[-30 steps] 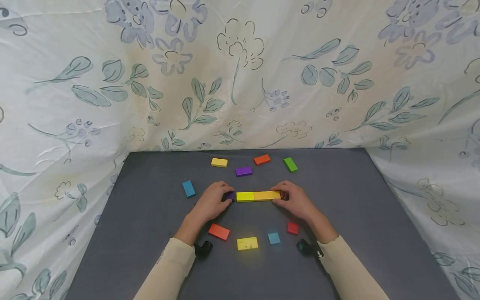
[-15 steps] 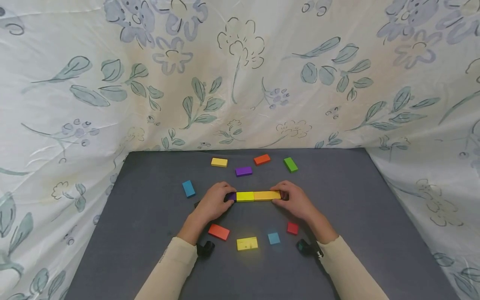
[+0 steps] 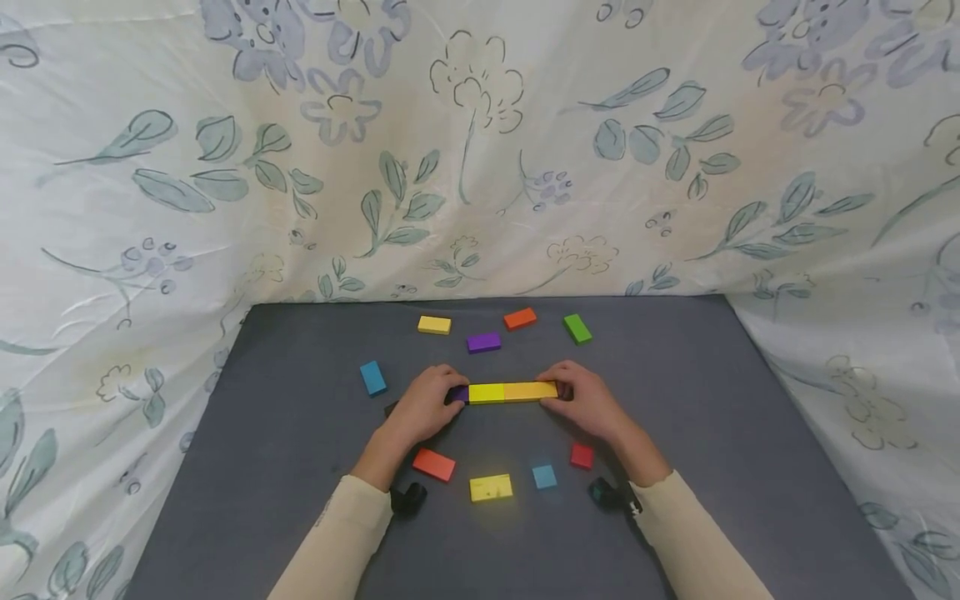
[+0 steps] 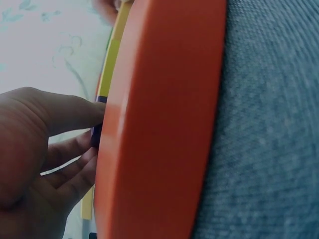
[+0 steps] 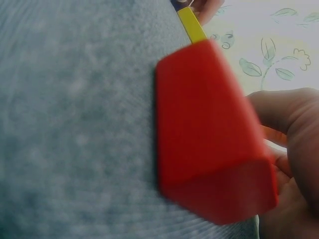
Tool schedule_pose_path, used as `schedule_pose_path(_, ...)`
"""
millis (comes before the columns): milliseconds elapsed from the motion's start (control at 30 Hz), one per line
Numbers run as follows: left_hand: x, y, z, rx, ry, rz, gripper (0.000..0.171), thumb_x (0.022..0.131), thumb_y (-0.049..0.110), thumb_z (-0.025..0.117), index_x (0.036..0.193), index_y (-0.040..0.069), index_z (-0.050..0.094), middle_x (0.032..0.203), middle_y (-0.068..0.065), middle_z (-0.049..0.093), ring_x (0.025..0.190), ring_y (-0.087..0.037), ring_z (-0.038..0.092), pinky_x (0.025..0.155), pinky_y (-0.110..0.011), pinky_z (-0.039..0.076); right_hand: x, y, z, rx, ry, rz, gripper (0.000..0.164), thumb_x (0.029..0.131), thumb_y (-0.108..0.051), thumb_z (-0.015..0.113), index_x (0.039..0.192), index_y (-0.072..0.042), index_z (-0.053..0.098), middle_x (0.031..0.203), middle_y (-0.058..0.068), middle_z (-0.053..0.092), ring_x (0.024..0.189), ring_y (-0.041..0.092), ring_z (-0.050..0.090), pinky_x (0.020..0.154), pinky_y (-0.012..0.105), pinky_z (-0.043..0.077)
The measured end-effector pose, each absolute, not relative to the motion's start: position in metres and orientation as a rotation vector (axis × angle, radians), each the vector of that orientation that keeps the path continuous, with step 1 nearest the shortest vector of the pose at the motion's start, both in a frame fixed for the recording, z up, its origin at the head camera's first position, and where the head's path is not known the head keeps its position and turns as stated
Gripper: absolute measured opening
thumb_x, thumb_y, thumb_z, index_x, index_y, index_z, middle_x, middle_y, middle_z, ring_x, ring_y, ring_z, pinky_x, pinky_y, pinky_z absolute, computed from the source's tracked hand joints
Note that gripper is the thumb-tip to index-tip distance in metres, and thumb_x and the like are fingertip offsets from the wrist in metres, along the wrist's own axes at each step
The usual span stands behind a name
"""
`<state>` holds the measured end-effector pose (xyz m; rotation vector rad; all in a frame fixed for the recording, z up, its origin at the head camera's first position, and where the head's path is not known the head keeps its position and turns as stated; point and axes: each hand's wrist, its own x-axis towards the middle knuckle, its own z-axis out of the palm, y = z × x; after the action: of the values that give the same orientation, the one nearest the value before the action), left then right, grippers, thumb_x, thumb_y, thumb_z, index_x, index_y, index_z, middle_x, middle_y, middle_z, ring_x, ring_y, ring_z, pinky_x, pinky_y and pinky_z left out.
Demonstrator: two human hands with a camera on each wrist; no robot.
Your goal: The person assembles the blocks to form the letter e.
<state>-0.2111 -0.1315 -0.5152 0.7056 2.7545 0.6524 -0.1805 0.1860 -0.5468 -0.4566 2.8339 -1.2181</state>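
Note:
A row of blocks lies across the middle of the dark mat. My left hand (image 3: 424, 403) pinches a dark purple block (image 3: 462, 395) at the row's left end, thumb and fingers on opposite sides; the left wrist view shows this purple block (image 4: 95, 135) too. Against it sits a bright yellow block (image 3: 487, 393), then an orange-yellow block (image 3: 530, 391). My right hand (image 3: 587, 400) grips the right end of the orange-yellow block; something dark between its fingers is too shaded to tell. In the right wrist view a red block hides the fingertips.
Nearer me lie an orange-red block (image 3: 433, 465), a yellow block (image 3: 491, 488), a light blue block (image 3: 544, 477) and a red block (image 3: 582, 456). Beyond the row are yellow, purple (image 3: 483, 342), orange and green (image 3: 577, 328) blocks, with a blue block (image 3: 372, 378) at left.
My left hand has slid slightly right, bringing the purple block up against the yellow one and closing a small gap. The right hand keeps its hold; the head view has shifted a little.

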Motion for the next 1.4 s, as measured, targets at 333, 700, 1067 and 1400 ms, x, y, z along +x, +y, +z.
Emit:
schedule_pose_path(333,-0.213,-0.133,-0.512,0.697,2.739,0.676,0.036,0.099,0.016,0.082,0.134,0.010,0.076,0.128,-0.008,0.069,0.119,-0.027,0.062,0.109,-0.048,0.052,-0.180,0.183,-0.543,-0.422,2.818,-1.208,0.035,0.093,-0.010,0.088,0.127,-0.013,0.080,0.113,0.000,0.065,0.087,0.018,0.055,0.075,0.036,0.048)
schedule_pose_path(700,-0.213,-0.134,-0.512,0.701,2.733,0.669,0.036,0.100,0.016,0.082,0.134,0.010,0.076,0.130,-0.009,0.069,0.120,-0.028,0.062,0.110,-0.048,0.051,-0.181,0.184,-0.545,-0.452,2.835,-1.214,0.036,0.093,-0.011,0.089,0.127,-0.012,0.080,0.114,0.000,0.066,0.085,0.017,0.054,0.073,0.034,0.048)
schedule_pose_path(1067,-0.211,-0.135,-0.513,0.723,2.755,0.702,0.041,0.101,0.020,0.081,0.139,0.010,0.072,0.130,-0.009,0.067,0.119,-0.028,0.061,0.108,-0.048,0.052,-0.182,0.184,-0.547,-0.438,2.823,-1.214,0.039,0.094,-0.017,0.089,0.131,-0.014,0.079,0.112,-0.002,0.064,0.086,0.018,0.054,0.074,0.035,0.047)
schedule_pose_path(1400,-0.199,-0.127,-0.506,0.874,2.861,0.658,0.049,0.101,0.027,0.080,0.146,0.011,0.068,0.136,-0.010,0.059,0.122,-0.027,0.054,0.104,-0.043,0.053,-0.181,0.187,-0.551,-0.419,2.814,-1.270,0.035,0.097,-0.019,0.085,0.131,-0.015,0.078,0.110,-0.002,0.065,0.088,0.017,0.056,0.075,0.035,0.049)
